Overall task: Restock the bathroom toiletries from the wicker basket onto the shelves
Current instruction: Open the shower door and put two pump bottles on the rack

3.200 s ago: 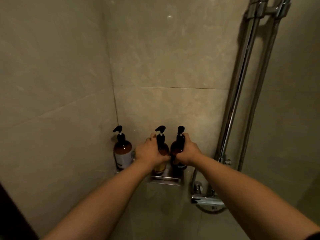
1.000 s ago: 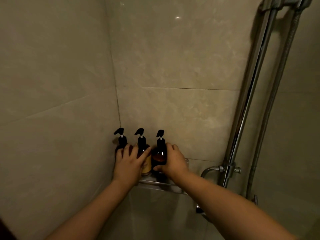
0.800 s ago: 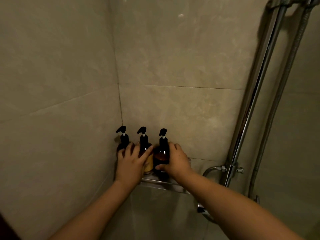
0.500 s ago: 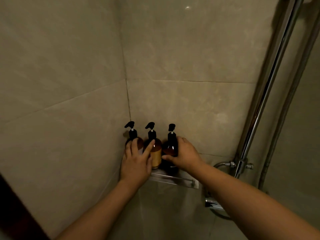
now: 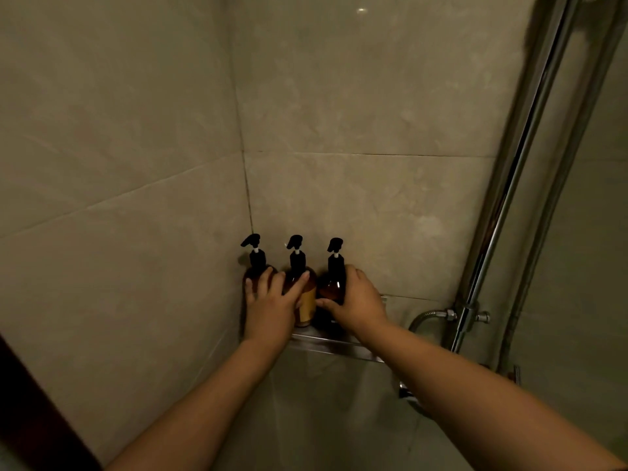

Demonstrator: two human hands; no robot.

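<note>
Glossy beige wall tiles (image 5: 356, 96); polished chrome shower rail (image 5: 506, 185); brushed metal corner shelf (image 5: 333, 346); shiny amber pump bottles (image 5: 308, 302).

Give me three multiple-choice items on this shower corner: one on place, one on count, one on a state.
1. Where do the pump bottles stand?
A. on the floor
B. on the metal shelf
C. in a basket

2. How many pump bottles are there?
A. two
B. three
C. four

3. What is the right hand doing?
A. gripping the rightmost bottle
B. hanging free
C. pressing a pump head

Answers: B, its rim shows beneath them; B, three stand in a row; A, thumb and fingers curl round it.
</note>
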